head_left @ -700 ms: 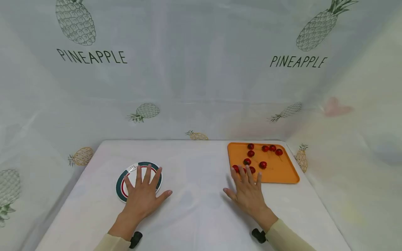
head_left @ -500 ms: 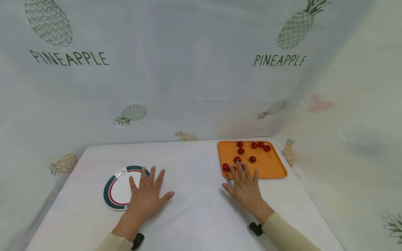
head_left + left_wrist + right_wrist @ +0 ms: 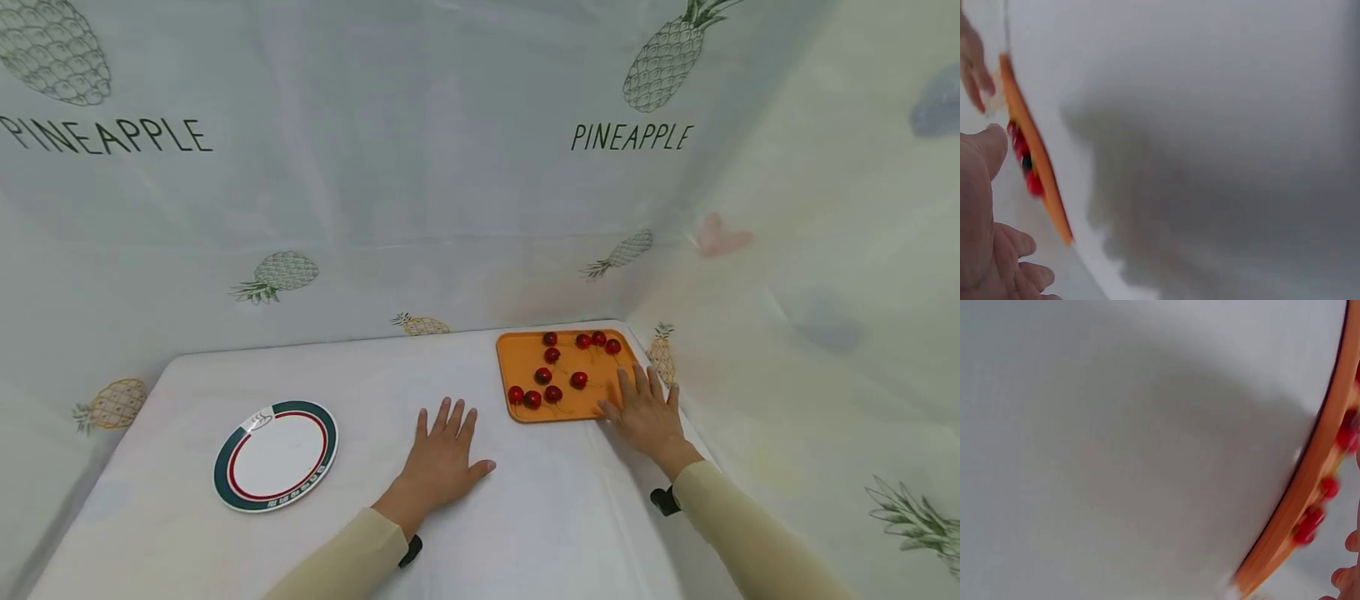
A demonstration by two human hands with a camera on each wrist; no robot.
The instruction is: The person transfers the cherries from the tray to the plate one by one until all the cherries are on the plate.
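An orange tray (image 3: 517, 358) stands at the back right of the table and bears several red cherries (image 3: 579, 380) with thin stems. Over the tray's front right corner is my right hand (image 3: 648, 417), fingers spread and holding nothing. My left hand (image 3: 442, 458) hovers above the table left of the tray, its fingers straight and its thumb out to the side. In the left wrist view the tray's edge (image 3: 1041, 156) shows beyond the left thumb. The right wrist view has the tray's rim (image 3: 1310, 481) close by, with a few fingertips (image 3: 1352, 540) at the frame's right side.
A round plate (image 3: 276, 457) with a dark green rim and a red ring lies on the left of the white-covered table (image 3: 187, 533). Behind and beside the table hangs a pale sheet (image 3: 360, 192) printed with pineapples.
Both hands have moved to the right: the left off from over the plate, the right across to the tray's right corner. The head view has turned rightward. Plate and tray stay put.
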